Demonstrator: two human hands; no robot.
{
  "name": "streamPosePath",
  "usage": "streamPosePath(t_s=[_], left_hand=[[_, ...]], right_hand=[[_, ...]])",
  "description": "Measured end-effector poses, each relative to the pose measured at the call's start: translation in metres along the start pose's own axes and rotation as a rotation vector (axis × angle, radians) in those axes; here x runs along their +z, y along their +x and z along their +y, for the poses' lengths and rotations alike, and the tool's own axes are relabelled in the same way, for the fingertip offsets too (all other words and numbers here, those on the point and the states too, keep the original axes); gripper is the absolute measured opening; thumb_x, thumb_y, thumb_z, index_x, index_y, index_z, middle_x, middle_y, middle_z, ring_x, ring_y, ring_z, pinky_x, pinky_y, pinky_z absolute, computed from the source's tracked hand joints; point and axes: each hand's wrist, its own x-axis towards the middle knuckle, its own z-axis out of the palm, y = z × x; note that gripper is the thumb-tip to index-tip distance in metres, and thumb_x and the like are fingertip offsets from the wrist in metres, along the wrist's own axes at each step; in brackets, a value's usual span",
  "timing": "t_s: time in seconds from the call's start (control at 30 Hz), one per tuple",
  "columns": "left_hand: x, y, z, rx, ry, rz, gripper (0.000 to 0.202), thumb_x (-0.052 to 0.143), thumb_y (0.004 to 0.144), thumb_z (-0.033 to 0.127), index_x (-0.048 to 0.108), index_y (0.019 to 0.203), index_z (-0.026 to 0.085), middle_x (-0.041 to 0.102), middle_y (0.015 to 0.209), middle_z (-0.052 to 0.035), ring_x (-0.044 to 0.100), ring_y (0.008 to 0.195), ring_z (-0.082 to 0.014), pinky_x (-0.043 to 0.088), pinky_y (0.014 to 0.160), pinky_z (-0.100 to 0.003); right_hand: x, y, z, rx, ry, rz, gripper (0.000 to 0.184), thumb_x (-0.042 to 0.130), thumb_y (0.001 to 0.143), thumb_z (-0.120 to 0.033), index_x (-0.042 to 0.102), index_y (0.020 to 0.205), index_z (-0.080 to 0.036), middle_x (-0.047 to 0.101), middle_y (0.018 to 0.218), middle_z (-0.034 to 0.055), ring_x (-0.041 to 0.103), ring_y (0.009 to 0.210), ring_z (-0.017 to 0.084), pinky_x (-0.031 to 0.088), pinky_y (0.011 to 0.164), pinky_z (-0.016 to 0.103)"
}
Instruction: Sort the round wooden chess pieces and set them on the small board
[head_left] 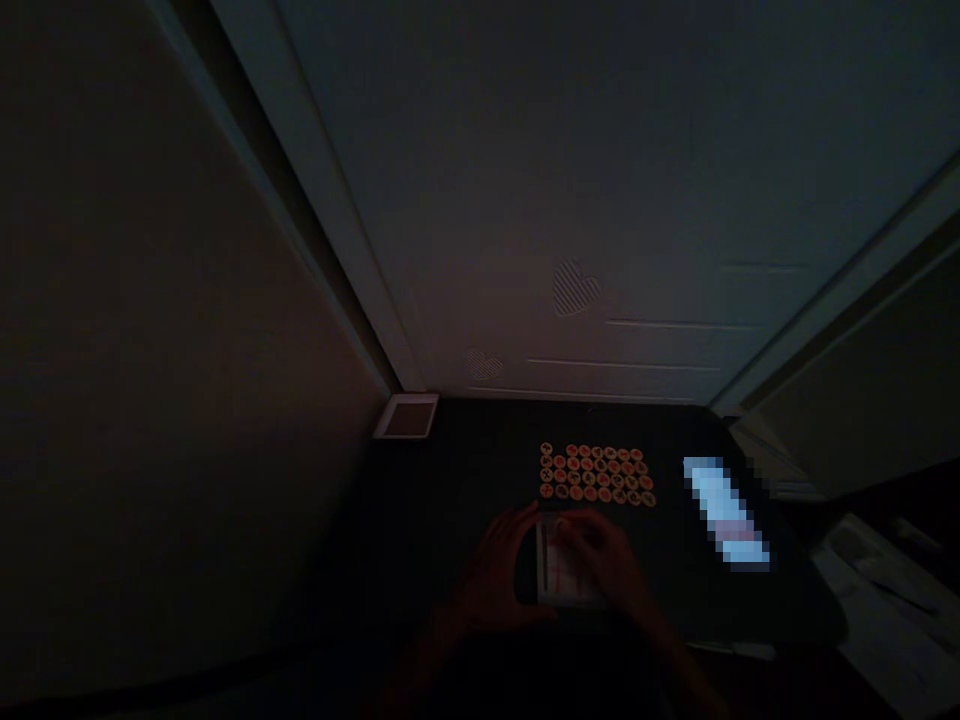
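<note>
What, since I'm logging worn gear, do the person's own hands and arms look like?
The ungloved left hand and ungloved right hand have slim, tapering fingers. No ring, watch or marking can be made out in the dim light. The forearms look bare where visible; any sleeves higher up are lost in darkness.

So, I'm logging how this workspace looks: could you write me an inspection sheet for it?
Surface: dark table, dimly lit.
Job's things: round pieces in four rows, with a gap in the far row; a small box with red lines inside, nearer the person.
Clutter: pale-rimmed tray at the far left corner; bright, pixelated item on the right, unreadable.
Hands: left hand curves around the box's left side; right hand is over its right part, grip unclear.
Cables: nothing seen.
Surroundings: door with raised hearts behind the table.
</note>
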Motion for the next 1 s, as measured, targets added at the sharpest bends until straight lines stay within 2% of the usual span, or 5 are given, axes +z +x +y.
streamPosePath(t_s=[0.13,0.3,0.6,0.87,1.0], left_hand=[[-0.002,0.000,0.002,0.009,-0.018,0.017,0.122,0.086,0.060,0.057,0.020,0.158,0.029,0.031,0.163,-0.0129,0.028,0.148,-0.0415,0.027,0.119,-0.062],[-0.002,0.001,0.003,0.056,-0.012,0.035,0.117,0.088,0.059,0.049,0.025,0.156,0.031,0.037,0.159,-0.0097,0.032,0.146,-0.0397,0.027,0.120,-0.061],[-0.004,0.002,0.002,0.083,0.003,0.009,0.113,0.087,0.058,0.055,0.031,0.153,0.030,0.043,0.155,-0.0094,0.038,0.142,-0.0394,0.026,0.120,-0.062],[-0.004,0.000,0.004,0.064,0.012,0.070,0.108,0.086,0.060,0.057,0.036,0.151,0.029,0.048,0.151,-0.0112,0.042,0.139,-0.0405,0.036,0.116,-0.059],[-0.001,-0.001,0.001,0.041,0.005,0.077,0.112,0.086,0.060,0.061,0.032,0.153,0.029,0.039,0.158,-0.0121,0.037,0.143,-0.0404,0.034,0.117,-0.059]], right_hand=[[0.005,0.001,-0.001,-0.012,-0.022,0.002,0.045,0.064,0.085,-0.064,0.076,0.101,-0.023,0.078,0.099,0.0089,0.073,0.094,0.029,0.058,0.082,0.039],[0.008,0.003,-0.005,-0.029,-0.072,-0.001,0.048,0.059,0.090,-0.062,0.075,0.106,-0.021,0.078,0.100,0.0098,0.073,0.095,0.028,0.057,0.085,0.037],[0.013,0.004,0.005,-0.093,-0.300,0.131,0.037,0.051,0.095,-0.049,0.074,0.105,-0.022,0.077,0.103,0.0104,0.072,0.095,0.027,0.055,0.087,0.035],[0.017,0.010,0.005,-0.099,-0.256,0.023,0.040,0.051,0.095,-0.052,0.073,0.105,-0.021,0.077,0.100,0.0100,0.072,0.091,0.025,0.055,0.081,0.034],[0.015,0.010,0.000,-0.152,-0.251,-0.105,0.038,0.052,0.095,-0.050,0.073,0.104,-0.020,0.076,0.101,0.0099,0.071,0.093,0.025,0.054,0.085,0.035]])
